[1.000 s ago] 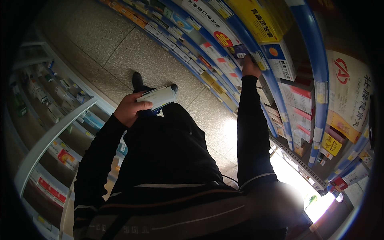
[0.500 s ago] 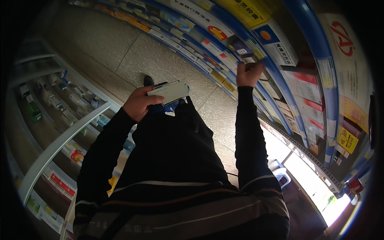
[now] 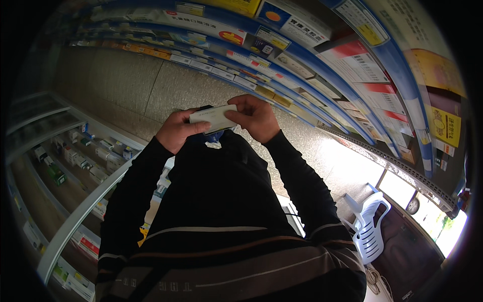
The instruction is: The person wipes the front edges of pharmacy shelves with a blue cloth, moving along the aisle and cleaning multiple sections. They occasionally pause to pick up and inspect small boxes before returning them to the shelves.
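Note:
My left hand (image 3: 175,132) is closed around the left end of a flat white medicine box (image 3: 213,118), its thumb lying across the top face. The fingers of my right hand (image 3: 257,120) pinch the far right corner of the same box, so both hands hold it in front of my body. Something dark shows along the box's far edge, and I cannot make out whether it is another box beneath.
Curved by the lens, a blue-edged shelf (image 3: 302,70) full of medicine cartons runs along the far and right side. To the left stands a glass display case (image 3: 85,214) with small boxes inside. A pale plastic chair (image 3: 371,227) is at the lower right, near a bright doorway.
My right hand has come away from the shelf, moved left and taken hold of the white box's right end. My left hand has stayed on the box. The view has turned somewhat.

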A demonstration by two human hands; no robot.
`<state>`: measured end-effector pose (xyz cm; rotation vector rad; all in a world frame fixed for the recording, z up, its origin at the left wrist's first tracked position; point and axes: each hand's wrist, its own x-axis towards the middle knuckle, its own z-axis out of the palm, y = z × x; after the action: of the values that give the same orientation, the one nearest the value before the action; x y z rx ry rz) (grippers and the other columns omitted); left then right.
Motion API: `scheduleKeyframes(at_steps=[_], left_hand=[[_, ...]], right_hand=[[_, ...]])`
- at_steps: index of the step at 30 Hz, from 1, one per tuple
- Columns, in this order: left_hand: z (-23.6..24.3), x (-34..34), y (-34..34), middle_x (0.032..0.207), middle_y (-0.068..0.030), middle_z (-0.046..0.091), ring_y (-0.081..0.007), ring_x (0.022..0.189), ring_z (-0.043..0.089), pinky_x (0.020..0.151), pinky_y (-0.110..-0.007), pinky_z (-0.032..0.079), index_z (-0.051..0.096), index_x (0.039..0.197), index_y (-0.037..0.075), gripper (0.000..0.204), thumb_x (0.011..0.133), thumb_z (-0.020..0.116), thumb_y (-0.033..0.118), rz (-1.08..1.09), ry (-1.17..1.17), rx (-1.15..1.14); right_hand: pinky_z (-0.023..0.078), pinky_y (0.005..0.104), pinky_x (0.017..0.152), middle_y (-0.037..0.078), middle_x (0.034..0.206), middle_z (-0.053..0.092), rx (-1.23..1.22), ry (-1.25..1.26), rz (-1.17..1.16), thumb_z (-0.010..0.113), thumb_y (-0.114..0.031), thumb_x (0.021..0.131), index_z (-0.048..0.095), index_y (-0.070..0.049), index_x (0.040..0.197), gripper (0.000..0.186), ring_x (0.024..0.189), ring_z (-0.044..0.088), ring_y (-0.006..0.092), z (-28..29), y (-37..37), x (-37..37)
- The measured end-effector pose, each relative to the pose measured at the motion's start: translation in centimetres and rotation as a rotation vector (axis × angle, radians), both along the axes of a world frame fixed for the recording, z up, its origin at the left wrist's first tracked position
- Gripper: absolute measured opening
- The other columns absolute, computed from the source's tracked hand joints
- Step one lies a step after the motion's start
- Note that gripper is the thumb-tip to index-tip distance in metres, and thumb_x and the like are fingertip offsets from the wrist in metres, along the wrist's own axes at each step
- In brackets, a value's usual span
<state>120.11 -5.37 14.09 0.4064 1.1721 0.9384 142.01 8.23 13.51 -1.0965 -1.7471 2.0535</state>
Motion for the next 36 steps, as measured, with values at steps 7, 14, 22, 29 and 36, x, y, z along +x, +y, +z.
scheduleKeyframes(at_steps=[7,14,22,29,36], left_hand=[[0.0,0.8,0.3,0.119,-0.0147,0.071,-0.0221,0.112,0.066,0.101,-0.037,0.051,0.064,0.128,-0.006,0.04,0.096,0.074,0.016,-0.024,0.023,0.0],[-0.4,0.7,-0.8,0.115,-0.0134,0.07,-0.0198,0.11,0.066,0.098,-0.034,0.051,0.064,0.126,-0.006,0.037,0.097,0.072,0.016,-0.013,0.032,-0.034],[0.6,0.2,-0.6,0.122,-0.0135,0.069,-0.0203,0.114,0.065,0.102,-0.032,0.05,0.062,0.133,-0.006,0.043,0.1,0.07,0.02,-0.135,0.158,-0.056],[0.9,-0.3,-1.0,0.127,-0.0136,0.068,-0.0206,0.117,0.064,0.104,-0.032,0.05,0.06,0.136,-0.004,0.045,0.1,0.07,0.02,-0.103,0.117,-0.077],[0.6,-0.2,-1.3,0.128,-0.0129,0.068,-0.0208,0.118,0.064,0.105,-0.034,0.05,0.061,0.137,-0.003,0.042,0.1,0.07,0.016,-0.048,0.06,-0.124]], right_hand=[[0.053,0.0271,0.056,0.01,0.084,0.072,-0.183,0.023,-0.133,0.073,-0.014,0.096,0.058,0.0,0.109,0.025,0.068,0.068,0.0134,0.2,-0.3,1.5],[0.059,0.0288,0.071,0.011,0.099,0.072,-0.092,0.121,-0.344,0.071,-0.004,0.095,0.06,-0.001,0.121,0.028,0.083,0.071,0.018,-4.0,2.2,5.6],[0.058,0.0449,0.077,0.012,0.106,0.074,0.941,-0.225,-0.359,0.065,-0.019,0.101,0.067,-0.01,0.105,0.01,0.094,0.072,0.0357,-10.8,10.4,11.6],[0.057,0.0495,0.069,0.014,0.099,0.071,1.125,-0.532,-0.333,0.061,-0.021,0.102,0.056,-0.013,0.11,0.013,0.09,0.07,0.0386,-14.1,11.3,10.9],[0.058,0.0486,0.064,0.01,0.102,0.069,1.222,-0.541,-0.272,0.061,-0.023,0.101,0.055,-0.015,0.111,0.015,0.088,0.07,0.0371,-14.2,12.7,10.8]])
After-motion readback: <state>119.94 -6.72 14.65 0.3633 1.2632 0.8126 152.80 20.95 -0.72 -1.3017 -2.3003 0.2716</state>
